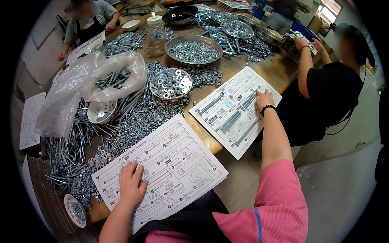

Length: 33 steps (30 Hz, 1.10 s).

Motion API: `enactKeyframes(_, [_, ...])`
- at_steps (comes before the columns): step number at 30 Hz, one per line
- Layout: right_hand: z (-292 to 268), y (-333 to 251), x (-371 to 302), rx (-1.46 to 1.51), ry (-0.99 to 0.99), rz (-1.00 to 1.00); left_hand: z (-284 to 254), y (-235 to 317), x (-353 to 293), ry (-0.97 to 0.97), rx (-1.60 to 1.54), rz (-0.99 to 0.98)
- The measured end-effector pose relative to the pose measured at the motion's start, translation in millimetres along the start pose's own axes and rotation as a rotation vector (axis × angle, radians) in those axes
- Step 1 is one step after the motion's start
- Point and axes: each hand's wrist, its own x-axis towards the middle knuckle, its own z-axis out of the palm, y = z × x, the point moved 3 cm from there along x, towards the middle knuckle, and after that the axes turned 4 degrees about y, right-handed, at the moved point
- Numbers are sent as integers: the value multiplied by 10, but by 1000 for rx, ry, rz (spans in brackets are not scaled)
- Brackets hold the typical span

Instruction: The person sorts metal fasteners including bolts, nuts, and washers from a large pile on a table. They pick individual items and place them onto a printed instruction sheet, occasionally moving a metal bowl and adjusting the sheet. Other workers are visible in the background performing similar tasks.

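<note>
My left hand [131,184] lies palm down on a stack of printed sheets [190,162] with line drawings of hardware. Its fingers are spread; small metal nuts [144,175] sit by the fingertips. My right hand [265,99], with a dark beaded bracelet at the wrist, reaches over a second printed card [208,133]. Its fingers are bent down together beside several bolts [248,101]; what they pinch, if anything, is too small to make out. A long thick bolt [230,122], a pale blue washer [229,104] and small nuts [212,118] also rest on that card.
Heaped loose bolts and nuts [129,125] cover the table's left. Around them are a bowl of washers [171,84], a metal pan of nuts [193,52], a clear plastic bag [69,97] and a lidded jar [156,35]. A person [324,83] works at right, another [91,20] far left.
</note>
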Motion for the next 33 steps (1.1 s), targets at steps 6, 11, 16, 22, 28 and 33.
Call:
enactKeyframes(6, [37,20,118,4,-16,2,-20,29,27,-15,-2,-15])
enactKeyframes(11, [8,94,217,2,12,58,-12,20,29,-12,-9,-12])
enactKeyframes(16, [-8,28,255,17,-32,95,-5,22,31,-9,12,-14])
enactKeyframes(22, [-15,-26,291,38,61,85,-7,23,28,-2,19,-12])
enactKeyframes(28, [-103,-611,178,408,323,-353,-32,57,37,-2,7,-25])
enactKeyframes(33, [-63,-1443,-139,170,1,-512,-38,49,23,0,9,-38])
